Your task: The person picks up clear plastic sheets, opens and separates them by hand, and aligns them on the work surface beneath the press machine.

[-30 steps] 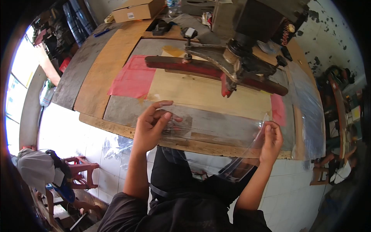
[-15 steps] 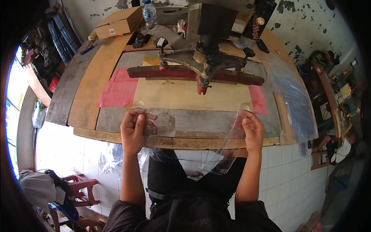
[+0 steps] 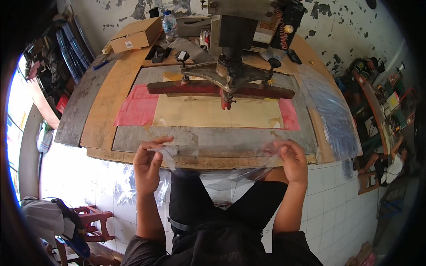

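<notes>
A clear plastic sheet (image 3: pixel 217 172) stretches between my two hands at the table's front edge, sagging in the middle and partly blurred. My left hand (image 3: pixel 147 166) pinches its left end, with the index finger stretched out along the top. At the other end, my right hand (image 3: pixel 294 163) holds the sheet between thumb and curled fingers. Beyond my hands lies a cream-coloured rectangular sheet (image 3: pixel 213 114) with pink pieces (image 3: pixel 137 106) at its ends. Above it hangs the long reddish bar (image 3: pixel 266 92) of a press (image 3: pixel 227 71).
A stack of clear plastic sheets (image 3: pixel 333 119) drapes over the table's right side. At the back stand a cardboard box (image 3: pixel 135 35) and a water bottle (image 3: pixel 169 25). A red stool (image 3: pixel 95 219) is at lower left. Another person (image 3: pixel 366 68) sits at far right.
Both hands have come down and toward me slightly and moved a little farther apart. The plastic sheet between them has drawn closer to the table's front edge.
</notes>
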The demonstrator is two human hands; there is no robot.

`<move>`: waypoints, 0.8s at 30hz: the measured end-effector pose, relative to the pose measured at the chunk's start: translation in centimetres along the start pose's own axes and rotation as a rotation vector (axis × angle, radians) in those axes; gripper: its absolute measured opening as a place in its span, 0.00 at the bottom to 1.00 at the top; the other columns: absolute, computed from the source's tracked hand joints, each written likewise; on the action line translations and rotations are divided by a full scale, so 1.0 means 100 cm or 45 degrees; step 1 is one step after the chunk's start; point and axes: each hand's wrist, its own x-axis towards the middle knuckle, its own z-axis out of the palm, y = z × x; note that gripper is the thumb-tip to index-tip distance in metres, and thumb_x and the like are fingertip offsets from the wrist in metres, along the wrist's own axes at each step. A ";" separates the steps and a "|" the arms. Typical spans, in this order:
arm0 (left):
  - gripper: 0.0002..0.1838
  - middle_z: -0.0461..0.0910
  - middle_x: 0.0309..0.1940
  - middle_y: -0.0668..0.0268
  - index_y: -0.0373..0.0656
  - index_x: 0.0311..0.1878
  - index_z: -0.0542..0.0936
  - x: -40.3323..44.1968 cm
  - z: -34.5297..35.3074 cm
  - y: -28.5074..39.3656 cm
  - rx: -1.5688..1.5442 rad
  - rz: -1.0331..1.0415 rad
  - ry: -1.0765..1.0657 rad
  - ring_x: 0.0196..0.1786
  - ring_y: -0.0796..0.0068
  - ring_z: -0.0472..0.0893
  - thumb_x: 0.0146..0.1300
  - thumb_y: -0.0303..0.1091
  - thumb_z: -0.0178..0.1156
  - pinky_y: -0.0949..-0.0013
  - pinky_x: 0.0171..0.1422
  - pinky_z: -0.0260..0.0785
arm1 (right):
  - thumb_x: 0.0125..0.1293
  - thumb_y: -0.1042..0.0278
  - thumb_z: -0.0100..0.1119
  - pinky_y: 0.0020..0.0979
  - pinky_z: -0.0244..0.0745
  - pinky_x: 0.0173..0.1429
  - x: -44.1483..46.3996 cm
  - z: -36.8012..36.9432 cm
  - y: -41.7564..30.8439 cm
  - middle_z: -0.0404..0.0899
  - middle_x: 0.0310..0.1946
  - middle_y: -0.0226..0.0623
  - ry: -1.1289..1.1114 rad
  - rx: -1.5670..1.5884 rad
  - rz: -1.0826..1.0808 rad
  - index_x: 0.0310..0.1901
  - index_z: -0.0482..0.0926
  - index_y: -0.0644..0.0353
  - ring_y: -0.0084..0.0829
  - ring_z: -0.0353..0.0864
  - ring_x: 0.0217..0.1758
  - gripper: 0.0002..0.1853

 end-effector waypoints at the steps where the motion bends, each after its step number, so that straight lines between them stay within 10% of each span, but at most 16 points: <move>1: 0.17 0.76 0.74 0.45 0.40 0.54 0.79 -0.001 -0.011 -0.002 -0.067 -0.079 -0.141 0.79 0.53 0.72 0.76 0.44 0.68 0.52 0.80 0.63 | 0.81 0.59 0.63 0.40 0.81 0.66 -0.001 -0.002 0.002 0.88 0.57 0.50 0.001 0.003 -0.002 0.59 0.86 0.66 0.38 0.90 0.54 0.18; 5: 0.24 0.60 0.83 0.44 0.40 0.62 0.79 -0.008 -0.010 0.001 -0.176 -0.144 -0.273 0.88 0.45 0.56 0.73 0.46 0.71 0.46 0.85 0.55 | 0.79 0.62 0.65 0.51 0.81 0.69 -0.002 0.007 -0.026 0.83 0.65 0.57 -0.082 0.304 -0.412 0.54 0.87 0.67 0.50 0.89 0.59 0.15; 10: 0.34 0.57 0.85 0.46 0.43 0.72 0.70 -0.014 0.000 0.001 -0.390 -0.217 -0.313 0.85 0.46 0.62 0.72 0.48 0.73 0.47 0.85 0.55 | 0.77 0.63 0.67 0.52 0.84 0.67 -0.006 0.007 -0.038 0.80 0.66 0.59 -0.012 0.282 -0.588 0.51 0.89 0.64 0.51 0.88 0.62 0.13; 20: 0.23 0.79 0.71 0.51 0.40 0.73 0.69 -0.007 -0.002 0.018 -0.243 -0.412 -0.426 0.70 0.67 0.79 0.80 0.32 0.61 0.61 0.77 0.68 | 0.80 0.64 0.63 0.50 0.84 0.68 -0.003 -0.003 -0.041 0.81 0.65 0.55 0.176 -0.018 -0.668 0.54 0.86 0.62 0.45 0.87 0.61 0.11; 24: 0.17 0.81 0.69 0.51 0.36 0.65 0.79 -0.005 0.004 0.021 -0.379 -0.289 -0.535 0.70 0.64 0.81 0.80 0.35 0.63 0.58 0.77 0.69 | 0.80 0.58 0.64 0.40 0.80 0.66 -0.014 -0.009 -0.046 0.86 0.57 0.48 0.196 -0.237 -0.281 0.51 0.84 0.63 0.36 0.85 0.61 0.14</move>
